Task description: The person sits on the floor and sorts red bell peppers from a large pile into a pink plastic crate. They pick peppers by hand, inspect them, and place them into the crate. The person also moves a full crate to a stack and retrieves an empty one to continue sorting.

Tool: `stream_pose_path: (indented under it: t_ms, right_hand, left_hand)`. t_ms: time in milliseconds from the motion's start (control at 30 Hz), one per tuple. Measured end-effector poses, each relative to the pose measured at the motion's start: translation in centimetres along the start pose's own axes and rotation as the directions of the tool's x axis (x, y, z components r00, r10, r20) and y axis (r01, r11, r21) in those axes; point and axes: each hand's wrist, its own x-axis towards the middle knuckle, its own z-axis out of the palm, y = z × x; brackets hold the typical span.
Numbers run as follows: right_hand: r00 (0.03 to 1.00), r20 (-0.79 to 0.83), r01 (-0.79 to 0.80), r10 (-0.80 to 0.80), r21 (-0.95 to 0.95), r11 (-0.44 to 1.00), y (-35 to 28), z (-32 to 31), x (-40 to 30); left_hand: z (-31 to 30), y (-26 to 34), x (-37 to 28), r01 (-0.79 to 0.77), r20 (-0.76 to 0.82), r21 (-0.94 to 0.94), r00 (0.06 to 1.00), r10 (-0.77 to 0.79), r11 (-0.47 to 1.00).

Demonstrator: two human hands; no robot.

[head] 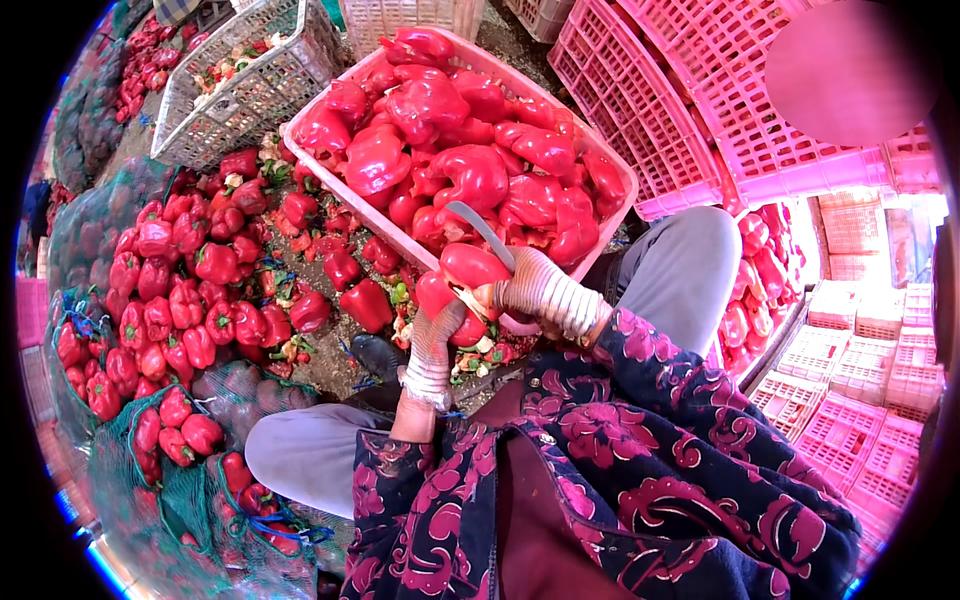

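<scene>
My left hand, in a striped work glove, grips a red bell pepper that is cut open over the debris in front of me. My right hand, gloved too, holds a knife whose curved blade points up and away over the crate. Its fingers meet the pepper at the pale core, between the red parts. Just beyond both hands, a pink plastic crate is heaped with opened red peppers. The knife's handle is mostly hidden in my right hand.
Whole red peppers lie piled at the left beside green mesh sacks. A grey crate holds cores and scraps. Pink crates stand stacked at the right. Trimmings litter the floor between my knees.
</scene>
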Motion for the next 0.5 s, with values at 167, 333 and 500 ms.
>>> stream_pose_path:
  t_ms: [167, 333, 500]
  right_hand:
    - [0.997, 0.07, -0.031, 0.024, 0.114, 0.993, -0.3, -2.7, -0.1]
    - [0.967, 0.25, -0.091, -0.055, 0.536, 0.839, 2.2, -2.9, 0.9]
    - [0.946, 0.173, 0.043, -0.274, 0.77, 0.637, -0.3, -0.5, -2.1]
  left_hand:
    - [-2.5, -2.3, -0.6, 0.033, 0.03, -0.305, 0.999, -0.025, 0.952]
    - [-3.3, 0.5, -1.1, 0.098, 0.192, -0.529, 0.981, 0.006, 0.843]
    - [-0.9, 4.2, -0.6, 0.024, 0.099, -0.514, 0.995, 0.031, 0.858]
